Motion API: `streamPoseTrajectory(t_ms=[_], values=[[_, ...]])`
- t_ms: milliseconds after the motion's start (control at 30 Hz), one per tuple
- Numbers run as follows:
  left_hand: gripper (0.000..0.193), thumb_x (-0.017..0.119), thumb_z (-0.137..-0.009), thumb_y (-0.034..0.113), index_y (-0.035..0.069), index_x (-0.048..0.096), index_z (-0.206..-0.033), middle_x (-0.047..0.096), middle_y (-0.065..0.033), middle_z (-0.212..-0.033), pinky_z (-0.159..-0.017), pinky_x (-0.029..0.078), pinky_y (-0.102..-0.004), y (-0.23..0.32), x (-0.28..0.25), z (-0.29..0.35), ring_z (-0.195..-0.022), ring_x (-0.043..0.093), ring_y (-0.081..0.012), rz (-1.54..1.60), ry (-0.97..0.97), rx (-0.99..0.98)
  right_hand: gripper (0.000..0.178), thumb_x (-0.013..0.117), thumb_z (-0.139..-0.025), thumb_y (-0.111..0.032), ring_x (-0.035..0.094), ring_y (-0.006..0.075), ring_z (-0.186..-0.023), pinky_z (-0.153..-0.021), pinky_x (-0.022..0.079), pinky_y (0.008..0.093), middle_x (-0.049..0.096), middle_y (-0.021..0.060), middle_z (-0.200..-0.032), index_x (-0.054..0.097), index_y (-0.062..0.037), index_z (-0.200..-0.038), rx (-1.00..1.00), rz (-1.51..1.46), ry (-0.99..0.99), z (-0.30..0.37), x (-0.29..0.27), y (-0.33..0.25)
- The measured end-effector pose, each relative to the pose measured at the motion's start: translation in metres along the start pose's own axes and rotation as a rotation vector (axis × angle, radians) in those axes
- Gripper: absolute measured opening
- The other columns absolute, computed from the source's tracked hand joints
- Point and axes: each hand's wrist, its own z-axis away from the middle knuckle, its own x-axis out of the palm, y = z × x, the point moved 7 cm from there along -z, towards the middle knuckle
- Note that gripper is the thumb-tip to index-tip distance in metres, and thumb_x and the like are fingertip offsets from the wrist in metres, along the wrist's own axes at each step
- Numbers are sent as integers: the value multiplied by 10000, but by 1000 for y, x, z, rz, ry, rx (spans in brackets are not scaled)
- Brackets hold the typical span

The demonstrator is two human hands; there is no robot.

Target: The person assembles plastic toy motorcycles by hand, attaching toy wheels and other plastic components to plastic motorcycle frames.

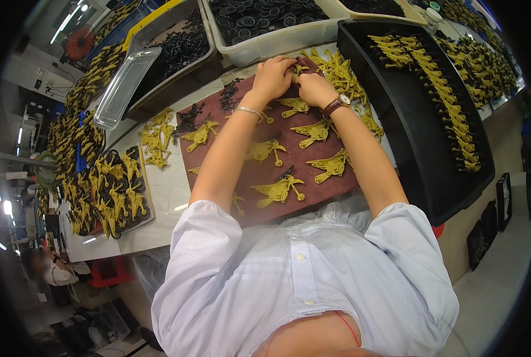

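Note:
At the far edge of the dark red mat [218, 156], my left hand [272, 77] and my right hand [316, 90] meet with bent fingers around a yellow plastic part [299, 69]. My left fingers close on its left side; what my right fingertips pinch is hidden beneath them. Nearer to me, similar yellow plastic parts lie spaced out on the mat, one of them [278, 191] with a small black piece beside it. Small black plastic pieces [230, 95] lie in a loose pile left of my left hand.
Loose yellow parts [344, 80] are heaped right of my hands. A black tray [420, 152] holds a row of yellow parts. Behind stand a bin [265, 50] of black discs and another bin [204, 56] of black pieces. A clear lid [125, 89] leans at left, near stacked yellow parts [108, 193].

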Motion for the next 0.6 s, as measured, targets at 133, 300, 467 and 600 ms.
streamPoseTrajectory(t_ms=[133,300,467,600], values=[[272,591,-831,123,45,675,-1078,694,-104,-968,-759,502,-356,4,-16,0,-843,667,-223,254,-77,-174,298,563,-779,-71,626,378,-882,-787,494,446,651,222,-943,614,-63,-1072,-231,-289,255,18,-35,-8],[267,644,-885,191,-11,667,-1058,698,-61,-897,-668,511,-233,2,-13,13,-768,659,-113,974,-219,-528,337,580,-777,-70,599,336,-947,-820,471,380,607,175,-994,506,-28,-1102,-236,-428,176,27,-48,0],[309,736,-765,217,13,696,-993,704,-109,-903,-689,533,-314,13,-22,27,-801,680,-194,445,-255,-230,228,543,-844,-21,571,118,-959,-836,463,274,603,44,-1002,562,-15,-1071,-117,-638,35,28,-47,24],[251,707,-746,179,21,703,-942,679,-166,-925,-782,520,-381,6,-26,33,-894,653,-301,105,-98,-149,80,612,-827,-2,639,176,-878,-786,502,302,677,82,-897,660,3,-890,-147,-722,19,24,-42,28]])
